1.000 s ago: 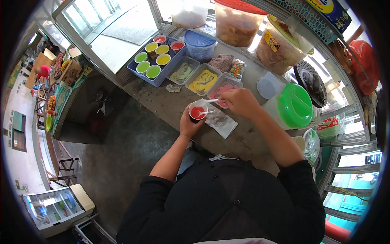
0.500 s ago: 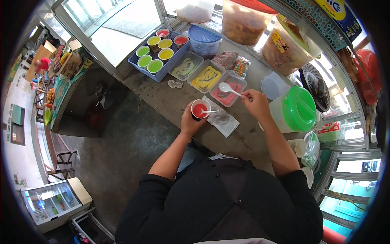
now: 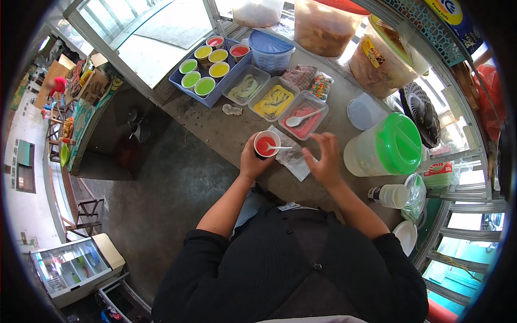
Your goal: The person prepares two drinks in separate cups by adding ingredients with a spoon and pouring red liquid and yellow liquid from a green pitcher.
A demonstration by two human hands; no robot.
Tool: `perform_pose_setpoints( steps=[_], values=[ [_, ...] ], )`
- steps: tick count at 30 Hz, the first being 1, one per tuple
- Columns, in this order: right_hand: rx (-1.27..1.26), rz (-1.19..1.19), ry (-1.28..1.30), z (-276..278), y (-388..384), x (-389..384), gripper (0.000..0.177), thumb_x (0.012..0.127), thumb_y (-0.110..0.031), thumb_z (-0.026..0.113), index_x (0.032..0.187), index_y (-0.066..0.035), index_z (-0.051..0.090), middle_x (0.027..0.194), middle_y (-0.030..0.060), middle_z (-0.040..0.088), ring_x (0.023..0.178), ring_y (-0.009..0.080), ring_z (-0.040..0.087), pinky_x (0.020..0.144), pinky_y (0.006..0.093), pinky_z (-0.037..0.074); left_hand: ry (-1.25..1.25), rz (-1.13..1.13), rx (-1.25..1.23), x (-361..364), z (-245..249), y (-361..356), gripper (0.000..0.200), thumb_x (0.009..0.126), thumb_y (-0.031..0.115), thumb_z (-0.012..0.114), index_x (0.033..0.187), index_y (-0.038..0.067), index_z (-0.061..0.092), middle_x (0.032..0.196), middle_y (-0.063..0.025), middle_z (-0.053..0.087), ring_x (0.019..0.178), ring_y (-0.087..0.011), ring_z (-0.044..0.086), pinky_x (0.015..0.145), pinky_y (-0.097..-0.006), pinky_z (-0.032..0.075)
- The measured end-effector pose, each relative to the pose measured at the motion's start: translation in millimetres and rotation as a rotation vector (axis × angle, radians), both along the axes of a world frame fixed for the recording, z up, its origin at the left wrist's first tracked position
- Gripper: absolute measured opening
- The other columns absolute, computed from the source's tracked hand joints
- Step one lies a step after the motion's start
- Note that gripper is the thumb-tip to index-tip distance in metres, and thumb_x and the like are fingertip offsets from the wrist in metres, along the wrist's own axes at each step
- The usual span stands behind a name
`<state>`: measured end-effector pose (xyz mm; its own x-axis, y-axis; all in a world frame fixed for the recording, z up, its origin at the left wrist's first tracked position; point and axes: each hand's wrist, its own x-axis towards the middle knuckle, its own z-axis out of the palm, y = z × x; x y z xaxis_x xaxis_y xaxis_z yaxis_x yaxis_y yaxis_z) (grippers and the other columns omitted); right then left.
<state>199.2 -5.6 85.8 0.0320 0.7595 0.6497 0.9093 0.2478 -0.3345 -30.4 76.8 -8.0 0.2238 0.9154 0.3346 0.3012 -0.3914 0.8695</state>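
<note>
My left hand (image 3: 255, 162) is wrapped round a paper cup (image 3: 259, 135) of red filling, with a small white spoon (image 3: 279, 147) standing in it. To the right of the cup, my right hand (image 3: 325, 161) is empty, its thumb and fingers spread above the counter. Between the two hands lies a crumpled plastic or paper sheet (image 3: 294, 159). Just beyond my right fingers, a larger white spoon (image 3: 305, 117) rests in a clear tub of red contents (image 3: 301, 130). Beside that tub stand a tub of yellow contents (image 3: 273, 102) and a tub of pale green contents (image 3: 245, 89).
A blue basket (image 3: 182, 86) of green, yellow and red cups stands at the far left of the counter. On the right are a green-lidded container (image 3: 398, 145), stacked paper cups (image 3: 389, 195) and a round lid (image 3: 363, 114). Large food tubs (image 3: 327, 29) line the back.
My right hand has let go of the larger white spoon, which now lies in the red tub. That hand has moved down and left toward the cup. My left hand keeps its hold.
</note>
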Motion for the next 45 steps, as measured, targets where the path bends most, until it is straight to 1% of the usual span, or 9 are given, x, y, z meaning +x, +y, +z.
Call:
perform_pose_setpoints(
  steps=[3, 6, 9, 12, 21, 27, 33, 42, 45],
  values=[
    [-0.474, 0.302, 0.717, -19, -8, -32, 0.049, 0.09, -0.025, 0.077, 0.134, -0.008, 0.06, 0.1, 0.0092, 0.063, 0.074, 0.0135, 0.059, 0.068, 0.0294, 0.05, -0.005, -0.003, 0.0, 1, 0, -2, 0.077, 0.069, 0.02, 0.09, 0.134, 0.006, 0.054, 0.124, -0.0159, 0.067, 0.115, -0.0325, 0.066, 0.097, -0.0403, 0.054],
    [-0.7, 0.364, 1.124, -41, 2, -47, 0.037, 0.098, -0.021, 0.069, 0.129, -0.003, 0.062, 0.099, 0.0052, 0.065, 0.071, 0.0087, 0.057, 0.067, 0.0254, 0.05, -0.015, -0.017, 0.025, 3, -4, -1, 0.08, 0.068, 0.021, 0.092, 0.135, 0.004, 0.052, 0.124, -0.0163, 0.067, 0.115, -0.0314, 0.067, 0.096, -0.0402, 0.054],
    [-0.671, 0.369, 1.207, -46, 22, -46, 0.026, 0.105, -0.019, 0.059, 0.122, 0.0, 0.066, 0.093, 0.0048, 0.067, 0.068, 0.0073, 0.056, 0.065, 0.0239, 0.048, 0.017, -0.011, 0.039, 1, -9, 0, 0.081, 0.068, 0.021, 0.093, 0.136, 0.004, 0.051, 0.124, -0.0162, 0.067, 0.114, -0.0303, 0.068, 0.096, -0.0399, 0.054],
    [-0.628, 0.399, 0.986, -22, 24, -39, 0.023, 0.107, -0.014, 0.052, 0.114, -0.001, 0.07, 0.083, 0.0052, 0.069, 0.065, 0.0081, 0.057, 0.06, 0.0245, 0.047, 0.018, 0.006, 0.025, 0, -7, -1, 0.079, 0.068, 0.02, 0.092, 0.135, 0.005, 0.053, 0.124, -0.0156, 0.067, 0.115, -0.0312, 0.067, 0.096, -0.0399, 0.054],
    [-0.637, 0.403, 1.011, 16, 15, -15, 0.024, 0.107, -0.014, 0.051, 0.116, 0.0, 0.069, 0.086, 0.006, 0.067, 0.066, 0.0096, 0.058, 0.063, 0.0262, 0.049, 0.002, -0.005, 0.023, 1, -2, -1, 0.078, 0.067, 0.019, 0.091, 0.134, 0.006, 0.052, 0.123, -0.0149, 0.067, 0.114, -0.0327, 0.067, 0.096, -0.0409, 0.054],
    [-0.487, 0.396, 0.621, 43, 8, -6, 0.023, 0.104, -0.01, 0.052, 0.119, -0.005, 0.069, 0.089, 0.0114, 0.069, 0.066, 0.0166, 0.063, 0.066, 0.0315, 0.053, 0.019, -0.009, 0.018, 1, -2, -2, 0.077, 0.067, 0.019, 0.09, 0.133, 0.007, 0.052, 0.124, -0.0147, 0.066, 0.114, -0.0342, 0.066, 0.096, -0.042, 0.054],
    [-0.492, 0.418, 0.538, 51, 6, -2, 0.025, 0.101, -0.007, 0.052, 0.12, -0.006, 0.069, 0.093, 0.0132, 0.071, 0.068, 0.0201, 0.066, 0.067, 0.0331, 0.054, 0.012, -0.018, 0.022, 0, -4, -2, 0.077, 0.066, 0.017, 0.09, 0.132, 0.007, 0.053, 0.124, -0.014, 0.066, 0.115, -0.034, 0.065, 0.097, -0.0417, 0.053],
    [-0.52, 0.393, 0.469, 48, 12, -6, 0.023, 0.097, -0.005, 0.056, 0.115, -0.005, 0.069, 0.099, 0.0185, 0.071, 0.087, 0.0352, 0.07, 0.077, 0.0398, 0.055, 0.008, -0.002, 0.017, 2, -2, -3, 0.077, 0.065, 0.016, 0.091, 0.131, 0.007, 0.053, 0.123, -0.0135, 0.065, 0.114, -0.0333, 0.065, 0.096, -0.0416, 0.053],
    [-0.51, 0.364, 0.447, 42, 15, -14, 0.022, 0.097, -0.005, 0.057, 0.115, -0.005, 0.07, 0.099, 0.0191, 0.071, 0.09, 0.0361, 0.07, 0.078, 0.0406, 0.055, 0.028, -0.007, 0.054, 2, -4, -2, 0.077, 0.065, 0.016, 0.092, 0.131, 0.007, 0.054, 0.124, -0.0134, 0.065, 0.114, -0.033, 0.065, 0.096, -0.0413, 0.053]
  ],
)
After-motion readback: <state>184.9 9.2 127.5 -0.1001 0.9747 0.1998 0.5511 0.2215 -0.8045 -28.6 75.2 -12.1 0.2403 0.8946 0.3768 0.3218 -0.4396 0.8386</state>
